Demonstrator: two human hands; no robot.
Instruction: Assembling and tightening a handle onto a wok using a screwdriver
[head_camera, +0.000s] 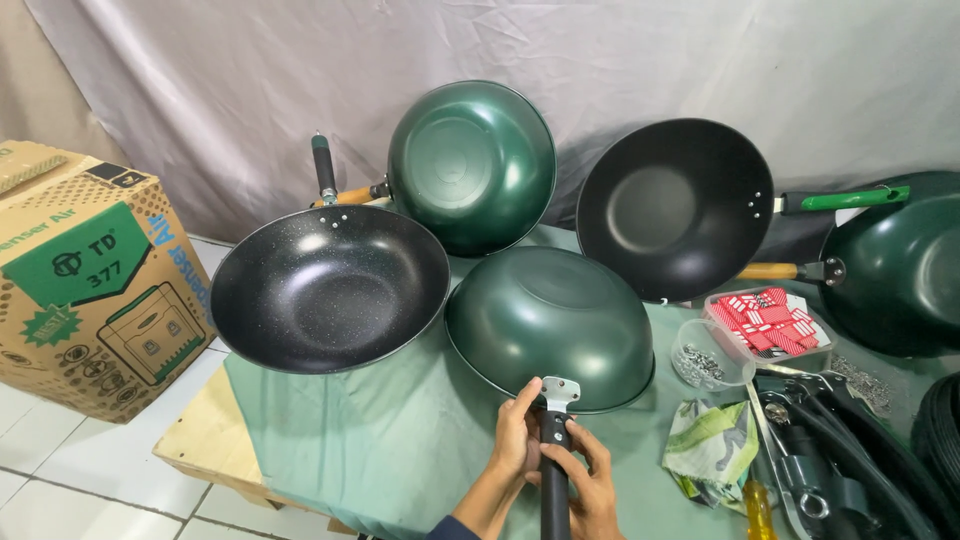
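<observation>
A green wok (545, 325) lies upside down on the green cloth (380, 440), its rim toward me. A black handle (553, 480) with a metal bracket (560, 392) meets that rim. My left hand (515, 440) grips the handle near the bracket, thumb against the metal. My right hand (590, 485) wraps the handle just below it.
A black speckled wok (330, 290) sits to the left, another green wok (470, 165) and a black wok (675, 210) lean on the backdrop, and a further green one (900, 265) is at right. A cardboard box (85, 275), a cup of rivets (705, 355), a tray of red tags (770, 320) and tools (810, 450) surround them.
</observation>
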